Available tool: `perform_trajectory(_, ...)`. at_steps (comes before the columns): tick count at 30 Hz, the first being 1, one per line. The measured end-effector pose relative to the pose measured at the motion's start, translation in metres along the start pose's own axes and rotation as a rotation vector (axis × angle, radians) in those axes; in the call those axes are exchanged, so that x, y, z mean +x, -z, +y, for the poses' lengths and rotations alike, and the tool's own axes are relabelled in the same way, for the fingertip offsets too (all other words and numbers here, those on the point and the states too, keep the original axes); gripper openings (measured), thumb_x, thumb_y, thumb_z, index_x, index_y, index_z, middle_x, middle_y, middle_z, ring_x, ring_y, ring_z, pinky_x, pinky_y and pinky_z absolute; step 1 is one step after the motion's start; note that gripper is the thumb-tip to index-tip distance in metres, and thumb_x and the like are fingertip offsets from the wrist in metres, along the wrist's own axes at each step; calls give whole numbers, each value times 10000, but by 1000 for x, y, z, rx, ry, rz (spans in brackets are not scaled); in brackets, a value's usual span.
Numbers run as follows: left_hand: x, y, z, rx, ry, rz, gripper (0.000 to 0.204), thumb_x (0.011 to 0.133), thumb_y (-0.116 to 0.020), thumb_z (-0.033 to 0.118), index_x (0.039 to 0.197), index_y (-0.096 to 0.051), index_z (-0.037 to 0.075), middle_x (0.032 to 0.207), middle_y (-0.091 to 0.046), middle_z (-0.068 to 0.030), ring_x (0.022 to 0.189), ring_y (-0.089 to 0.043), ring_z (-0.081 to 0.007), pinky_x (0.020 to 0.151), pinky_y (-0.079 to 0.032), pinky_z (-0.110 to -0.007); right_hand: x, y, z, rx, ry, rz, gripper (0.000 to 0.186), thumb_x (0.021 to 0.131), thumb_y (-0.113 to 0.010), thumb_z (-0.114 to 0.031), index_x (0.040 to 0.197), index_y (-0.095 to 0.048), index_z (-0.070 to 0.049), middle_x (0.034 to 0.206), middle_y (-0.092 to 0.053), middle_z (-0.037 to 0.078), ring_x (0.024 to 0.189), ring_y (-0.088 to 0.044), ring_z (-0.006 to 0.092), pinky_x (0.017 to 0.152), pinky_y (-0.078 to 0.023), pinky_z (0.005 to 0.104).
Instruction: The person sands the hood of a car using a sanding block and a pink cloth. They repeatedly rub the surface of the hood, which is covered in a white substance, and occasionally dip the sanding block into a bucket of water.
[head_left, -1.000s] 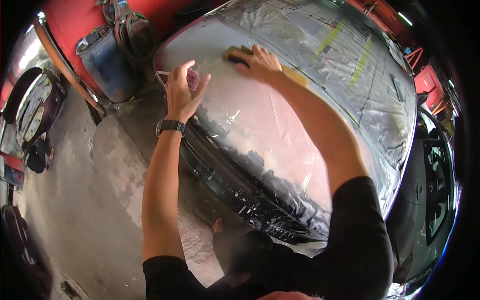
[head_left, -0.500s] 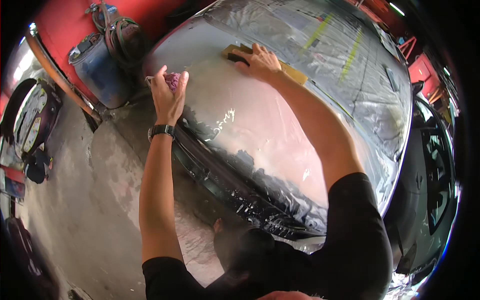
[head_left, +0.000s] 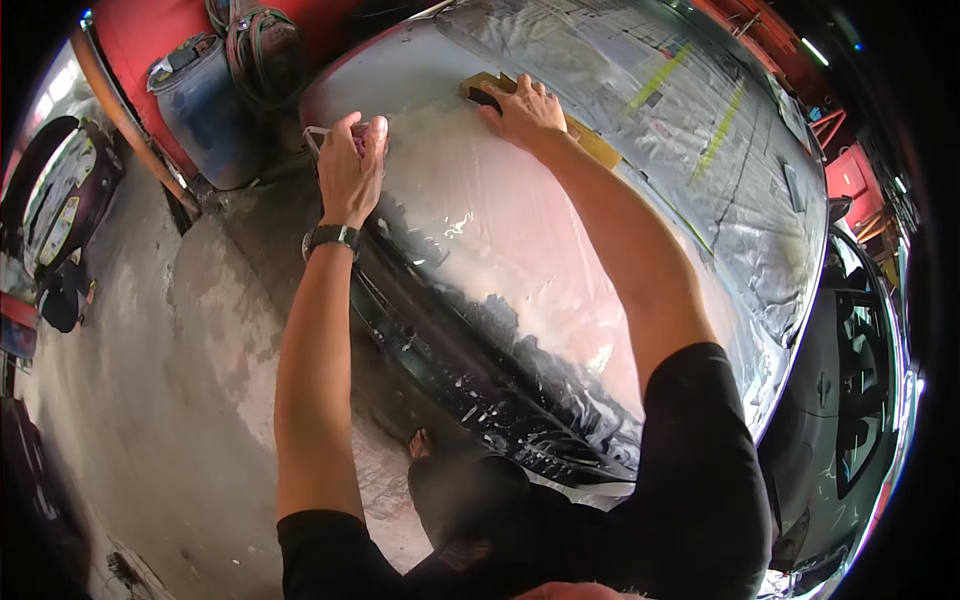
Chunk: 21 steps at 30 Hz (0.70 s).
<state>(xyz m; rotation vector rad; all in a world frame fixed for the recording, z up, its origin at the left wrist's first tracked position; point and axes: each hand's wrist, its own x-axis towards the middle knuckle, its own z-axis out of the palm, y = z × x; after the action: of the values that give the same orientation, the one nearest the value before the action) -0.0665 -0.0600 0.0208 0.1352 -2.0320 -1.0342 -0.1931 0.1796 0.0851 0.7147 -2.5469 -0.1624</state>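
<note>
A wet car body panel (head_left: 540,230), with pinkish-beige patches, grey areas and dark worn spots along its lower edge, curves in front of me. My right hand (head_left: 525,112) lies on its upper part, fingers curved over a long yellow-brown sanding block (head_left: 597,147) with a dark piece at its left end. The hand and forearm hide the block's middle. At the panel's left edge, my left hand (head_left: 350,170) is closed around a crumpled purple-pink cloth or sponge (head_left: 361,144). Something thin and pale-edged sticks out beside its fingers; I cannot make out its kind.
Clear plastic sheeting (head_left: 740,210) covers the car beyond the panel. A blue bucket (head_left: 215,120) and coiled hoses (head_left: 265,55) stand at the upper left by a red wall. A dark bumper edge (head_left: 430,365) runs below the panel. Another dark car (head_left: 820,400) is at the right.
The whole view has shifted slightly. My left hand has moved a little along the panel's edge, its cloth now more hidden. My right hand stays on the sanding block in about the same place.
</note>
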Motion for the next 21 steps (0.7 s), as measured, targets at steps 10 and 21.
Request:
perform_trajectory(10,-12,32,-25,131,-3,-16,637,1016,-458,538,1286,-569,-28,1210,-621,-285,1136,-574,-426,1004,-432,-485,-73,38,-86,173,291,-17,468,954,-588,-479,1398,-528,-343,1282,-529,200,1141,-574,379,895,-516,504)
perform_trajectory(21,-16,32,-31,149,-27,5,595,1033,-460,507,1253,-586,-31,1202,-631,-281,1106,-592,-427,976,-449,-490,-130,59,-105,187,341,-63,500,958,-594,-473,1436,-491,-372,1207,-530,189,1079,-594,372,918,-528,497)
